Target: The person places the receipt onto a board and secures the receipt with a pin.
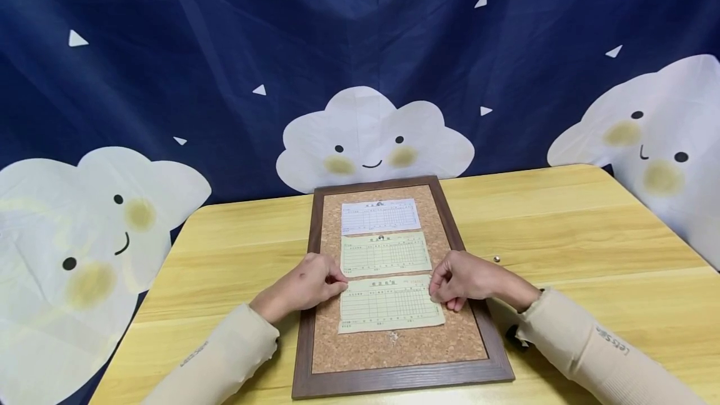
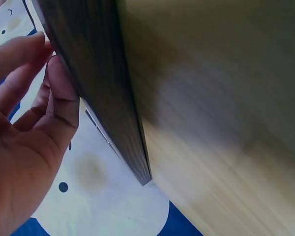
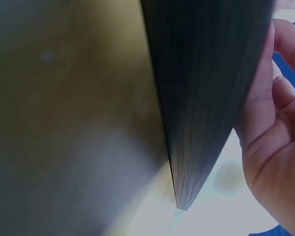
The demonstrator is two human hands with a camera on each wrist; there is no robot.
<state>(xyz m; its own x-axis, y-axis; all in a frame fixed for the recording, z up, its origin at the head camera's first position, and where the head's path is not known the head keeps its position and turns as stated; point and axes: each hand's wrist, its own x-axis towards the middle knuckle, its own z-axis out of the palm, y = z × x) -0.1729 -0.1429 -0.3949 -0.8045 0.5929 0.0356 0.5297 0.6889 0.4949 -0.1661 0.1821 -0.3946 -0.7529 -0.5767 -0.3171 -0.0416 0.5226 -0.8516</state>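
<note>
A framed cork board (image 1: 360, 355) lies on the table with three printed form slips in a column. The lowest is a pale green slip (image 1: 388, 305). My left hand (image 1: 306, 283) pinches this slip's upper left corner between thumb and fingertips. At its upper right edge, my right hand (image 1: 464, 277) holds the paper with thumb and index finger. Above it are another green slip (image 1: 385, 258) and a bluish-white slip (image 1: 379, 217), each with a small shiny tack at its top middle. Both wrist views show the dark frame side (image 2: 96, 83) beside the fingers; the slip is hidden there.
A small silver tack (image 1: 497, 259) lies on the wooden table (image 1: 562, 230) right of the board. Partly under the right sleeve is a black object (image 1: 516, 336). A blue curtain (image 1: 360, 36) with cloud prints hangs behind the table. A pale patch (image 1: 393, 336) marks the lower cork.
</note>
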